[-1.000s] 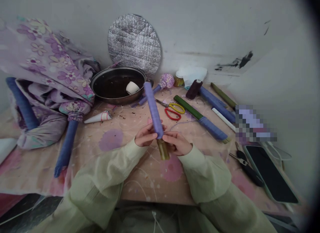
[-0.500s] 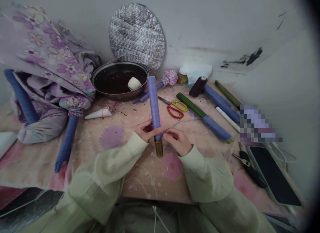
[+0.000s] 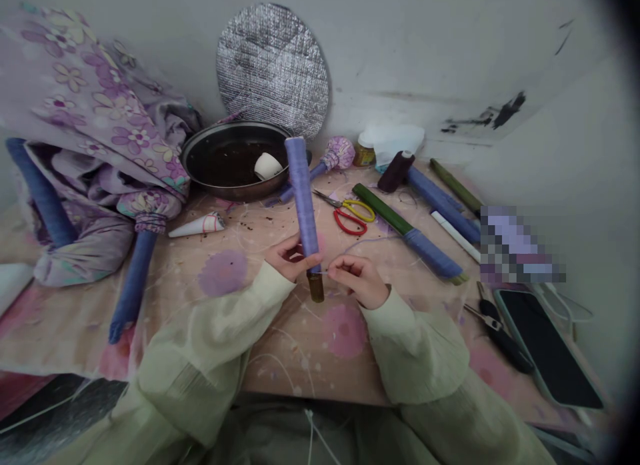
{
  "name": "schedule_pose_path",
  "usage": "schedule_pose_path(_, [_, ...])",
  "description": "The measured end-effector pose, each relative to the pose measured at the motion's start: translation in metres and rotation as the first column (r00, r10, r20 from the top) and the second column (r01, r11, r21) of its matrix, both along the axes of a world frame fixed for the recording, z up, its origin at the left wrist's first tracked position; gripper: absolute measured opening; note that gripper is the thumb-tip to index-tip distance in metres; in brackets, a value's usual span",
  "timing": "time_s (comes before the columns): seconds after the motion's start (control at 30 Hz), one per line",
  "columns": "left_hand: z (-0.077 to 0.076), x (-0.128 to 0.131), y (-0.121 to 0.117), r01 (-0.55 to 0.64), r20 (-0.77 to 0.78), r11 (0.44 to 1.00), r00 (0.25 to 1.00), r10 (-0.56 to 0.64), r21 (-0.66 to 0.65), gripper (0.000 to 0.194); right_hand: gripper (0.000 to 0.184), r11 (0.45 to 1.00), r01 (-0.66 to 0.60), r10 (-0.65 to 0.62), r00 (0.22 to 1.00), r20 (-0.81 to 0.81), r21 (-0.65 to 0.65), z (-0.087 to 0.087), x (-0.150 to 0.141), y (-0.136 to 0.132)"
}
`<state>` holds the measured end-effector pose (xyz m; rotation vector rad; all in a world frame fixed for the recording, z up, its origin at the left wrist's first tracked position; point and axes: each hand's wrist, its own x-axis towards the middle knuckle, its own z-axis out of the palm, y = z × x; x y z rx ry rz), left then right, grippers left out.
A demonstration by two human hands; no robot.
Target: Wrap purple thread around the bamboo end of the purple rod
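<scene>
My left hand (image 3: 289,257) is closed round the lower part of a stick wrapped in purple thread (image 3: 304,198). The stick leans slightly left, and its bare brownish-green end shows below the wrapping. My right hand (image 3: 361,278) pinches a thin purple thread (image 3: 323,273) just right of the stick, and the thread runs taut to the wrapping's lower edge. Beyond my hands lie scissors (image 3: 350,215) with one red and one yellow handle. A green stick partly wrapped in purple (image 3: 425,248) rests to their right.
Along the back stand a dark pan (image 3: 200,178) holding a white cup (image 3: 267,166), a silver disc (image 3: 275,65), a jar (image 3: 365,152) and a dark thread spool (image 3: 396,172). On the right are a phone (image 3: 547,348) and a black-handled tool (image 3: 505,342). Flowered cloth (image 3: 100,105) fills the left.
The held stick has tilted further left and risen slightly. My right hand has drawn a little away to the right, and the thread between it and the stick now shows stretched.
</scene>
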<state>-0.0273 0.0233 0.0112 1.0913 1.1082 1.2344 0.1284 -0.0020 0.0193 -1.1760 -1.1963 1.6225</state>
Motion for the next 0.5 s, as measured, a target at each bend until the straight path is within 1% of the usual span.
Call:
schedule_pose_path(0.1, [0.002,-0.001,0.000,0.015,0.013,1.000,1.000,-0.015,0.003,0.046,0.017,0.999,0.019,-0.020,0.999,-0.038,-0.027,0.001,-0.001,0.000])
schedule_pose_path(0.27, [0.006,-0.002,-0.001,0.066,0.125,0.997,0.990,-0.059,-0.051,0.044,0.020,0.998,0.033,-0.038,0.996,-0.081,-0.059,-0.001,-0.001,0.001])
schedule_pose_path(0.37, [0.003,-0.002,-0.001,0.097,0.172,0.992,0.982,-0.083,-0.078,0.046,0.022,0.998,0.031,-0.036,0.997,-0.072,-0.056,-0.002,-0.001,0.001])
schedule_pose_path(0.5, [-0.004,-0.003,0.002,0.107,0.227,0.990,0.970,-0.084,-0.091,0.051,0.024,0.998,0.033,-0.036,0.997,-0.064,-0.045,-0.003,-0.002,0.000])
